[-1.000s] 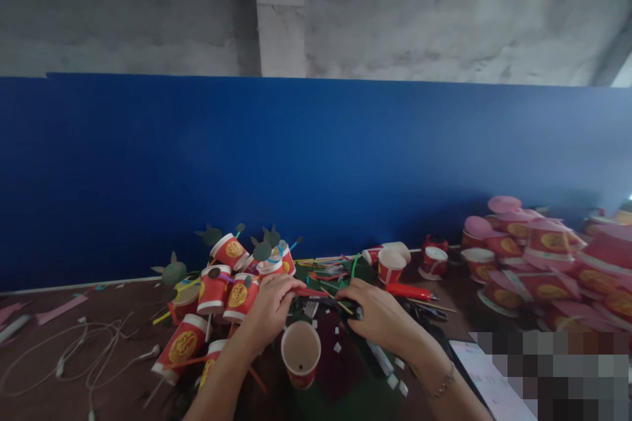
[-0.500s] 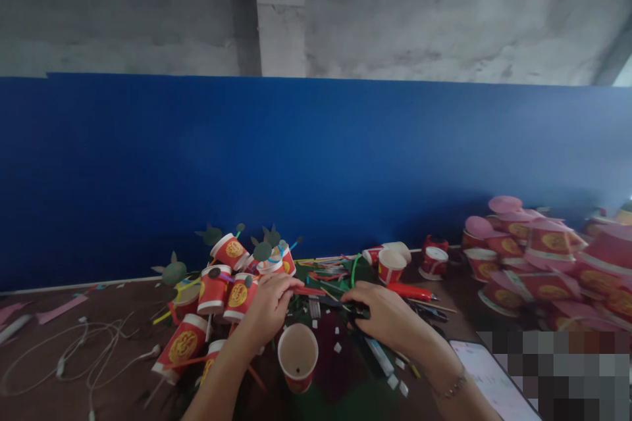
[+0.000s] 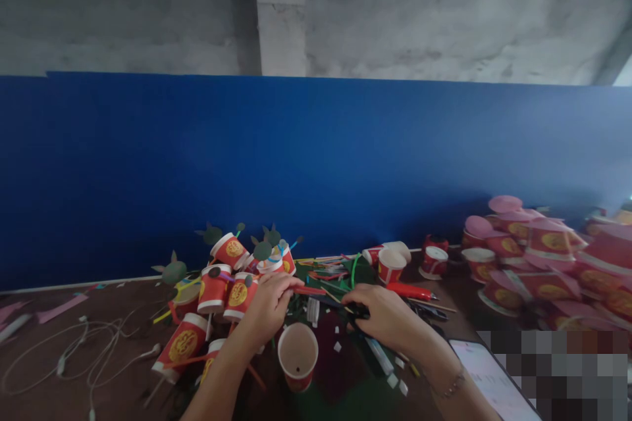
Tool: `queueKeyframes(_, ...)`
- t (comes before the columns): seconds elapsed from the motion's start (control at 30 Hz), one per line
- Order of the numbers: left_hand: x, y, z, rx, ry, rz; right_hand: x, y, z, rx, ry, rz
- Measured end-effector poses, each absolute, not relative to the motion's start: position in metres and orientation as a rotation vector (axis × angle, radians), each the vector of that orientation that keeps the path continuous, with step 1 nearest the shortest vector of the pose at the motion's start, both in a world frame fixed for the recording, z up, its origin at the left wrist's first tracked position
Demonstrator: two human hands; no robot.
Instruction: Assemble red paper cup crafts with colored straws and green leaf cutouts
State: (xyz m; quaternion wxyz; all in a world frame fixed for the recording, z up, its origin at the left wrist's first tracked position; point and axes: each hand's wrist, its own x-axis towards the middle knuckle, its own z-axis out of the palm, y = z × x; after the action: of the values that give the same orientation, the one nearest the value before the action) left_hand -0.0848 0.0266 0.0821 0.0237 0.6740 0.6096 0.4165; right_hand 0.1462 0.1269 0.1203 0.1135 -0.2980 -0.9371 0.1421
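Observation:
My left hand (image 3: 269,306) pinches a flat red strip (image 3: 310,291) that sticks out to the right from its fingertips. Black-handled scissors (image 3: 359,311) are in my curled right hand (image 3: 385,310), their dark blades pointing left near the strip. Fingers partly cover the handles. A pale, striped piece (image 3: 313,311) shows just below the strip. In front of me, between my forearms, stands an upright paper cup (image 3: 298,358) with a small dark hole in its bottom. Small white squares (image 3: 338,346) are scattered to its right.
Decorated red cups (image 3: 182,347) are heaped on the left, beside tangled white earphones (image 3: 62,365). Coloured strips (image 3: 326,270) lie behind my hands. To the right are a red tool (image 3: 409,291), a phone (image 3: 494,378) and piled pink-trimmed cups (image 3: 548,243). A blue panel (image 3: 316,164) rises behind.
Both hands stay almost in place with the strip and scissors. The pale piece below the red strip now looks wider and brighter.

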Motion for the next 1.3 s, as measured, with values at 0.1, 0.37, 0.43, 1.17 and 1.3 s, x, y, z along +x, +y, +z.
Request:
queueKeyframes(0.1,-0.085,0.026,0.084,2.066,1.889,1.295,0.146,0.127,0.120,-0.901,-2.774,0.415)
queueKeyframes(0.37,-0.078,0.030,0.079,1.650,1.785,1.506,0.143,0.128,0.111,-1.015,-2.761,0.389)
queueKeyframes(0.43,-0.073,0.032,0.079,1.447,1.698,1.543,0.141,0.127,0.111,-1.048,-2.770,0.376)
queueKeyframes(1.17,-0.043,0.025,0.090,0.612,1.074,1.640,0.109,0.115,0.070,-1.256,-2.910,0.203)
queueKeyframes(1.3,-0.036,0.024,0.092,0.622,1.080,1.621,0.105,0.116,0.062,-1.168,-2.992,0.243)
